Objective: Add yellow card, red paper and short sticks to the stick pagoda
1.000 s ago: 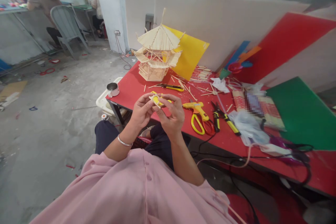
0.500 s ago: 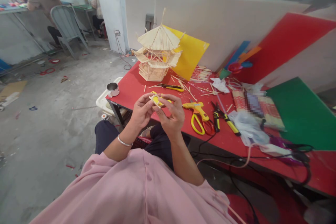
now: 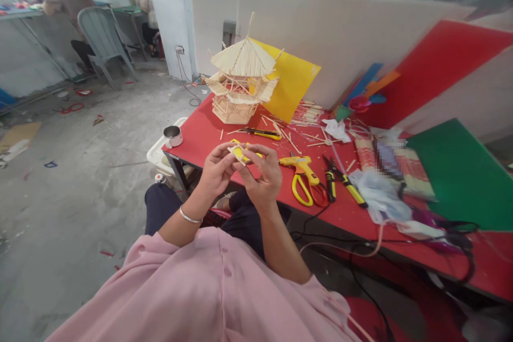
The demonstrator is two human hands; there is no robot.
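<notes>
One small stick frame (image 3: pixel 239 154), pale at its edges with yellow showing inside, is held between the left hand (image 3: pixel 217 168) and the right hand (image 3: pixel 262 173), on the wearer's side of the stick pagoda (image 3: pixel 236 83), above the near edge of the red tabletop (image 3: pixel 192 139). Both hands are drawn in close, thumbs and fingers pinching the piece from opposite sides; whether the yellow is a backing or something lying behind, I cannot tell. The frame looks very light and fairly stiff, dry rather than slippery, with its thin joints likely the weak spots. Judging by its build, the best hold is on the outer edges near the corners, with light pressure along the sticks, since squeezing across the open middle or twisting could rack it or part a joint. To the right of the pagoda and nearer the wearer lie a glue gun (image 3: pixel 300 164) and pliers (image 3: pixel 330 184), while a utility knife (image 3: pixel 262 133) rests just in front of it. Against the earlier frames, almost nothing differs: the grip and the piece look the same, the pagoda and tools keep their places, and only the view has shifted very slightly.
</notes>
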